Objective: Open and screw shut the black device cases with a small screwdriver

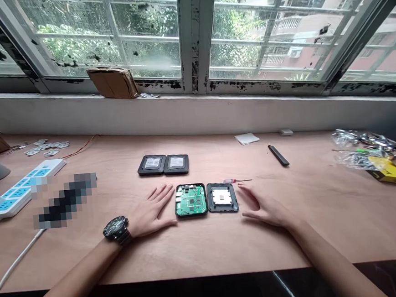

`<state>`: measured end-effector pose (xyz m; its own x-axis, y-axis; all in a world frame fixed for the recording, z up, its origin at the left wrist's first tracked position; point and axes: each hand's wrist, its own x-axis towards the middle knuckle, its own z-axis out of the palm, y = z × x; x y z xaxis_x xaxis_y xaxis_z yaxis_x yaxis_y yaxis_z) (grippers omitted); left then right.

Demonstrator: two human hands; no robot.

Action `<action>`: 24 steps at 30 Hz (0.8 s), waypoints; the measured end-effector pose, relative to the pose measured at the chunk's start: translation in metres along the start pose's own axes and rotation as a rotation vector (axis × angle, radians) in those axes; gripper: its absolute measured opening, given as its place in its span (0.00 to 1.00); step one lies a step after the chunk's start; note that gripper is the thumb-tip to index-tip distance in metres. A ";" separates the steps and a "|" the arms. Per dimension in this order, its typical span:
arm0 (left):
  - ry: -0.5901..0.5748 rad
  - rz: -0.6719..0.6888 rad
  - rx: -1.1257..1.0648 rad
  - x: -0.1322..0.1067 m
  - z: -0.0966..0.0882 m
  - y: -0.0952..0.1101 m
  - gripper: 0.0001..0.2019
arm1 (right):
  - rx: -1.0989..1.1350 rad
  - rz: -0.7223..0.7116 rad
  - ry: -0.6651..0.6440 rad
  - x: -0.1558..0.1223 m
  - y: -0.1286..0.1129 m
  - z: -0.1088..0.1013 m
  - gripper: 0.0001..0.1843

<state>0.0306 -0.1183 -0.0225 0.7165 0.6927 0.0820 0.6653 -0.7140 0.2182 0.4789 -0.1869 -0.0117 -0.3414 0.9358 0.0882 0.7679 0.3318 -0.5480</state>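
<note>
My left hand (pixel 151 211) rests flat on the wooden table (pixel 326 216) with its fingers spread, just left of a green circuit board (pixel 190 200) seated in a black case half. My right hand (pixel 266 207) lies open on the table, its fingertips close to a second black case half (pixel 222 198) with a silver plate at its centre. Neither hand holds anything. A small red-handled screwdriver (pixel 236 180) lies just beyond that case half. Farther back sit two black, closed square units (pixel 163 165) side by side, each with a label on top.
A white power strip with blue sockets (pixel 23 192) and a pixelated, blurred object (pixel 65 200) lie to the left. Small metal parts (pixel 45 147) lie behind them. Plastic bags of hardware (pixel 362 147) and a yellow box (pixel 393 172) are at the right, below the window sill.
</note>
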 end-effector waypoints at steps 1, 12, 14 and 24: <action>-0.001 0.000 0.008 0.000 -0.001 0.001 0.50 | -0.044 -0.010 -0.032 -0.001 0.003 0.002 0.52; -0.013 -0.015 -0.077 0.001 -0.008 0.003 0.51 | -0.114 -0.119 0.008 0.010 -0.011 0.016 0.60; -0.015 -0.013 -0.155 0.006 -0.011 -0.001 0.53 | -0.079 -0.130 0.007 0.015 -0.016 0.015 0.61; -0.018 0.093 -0.366 0.040 -0.021 -0.009 0.52 | -0.038 -0.138 0.043 0.019 -0.025 0.011 0.55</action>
<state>0.0485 -0.0820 -0.0009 0.7761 0.6224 0.1015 0.4805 -0.6879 0.5440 0.4475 -0.1790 -0.0051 -0.4224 0.8848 0.1968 0.7355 0.4614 -0.4961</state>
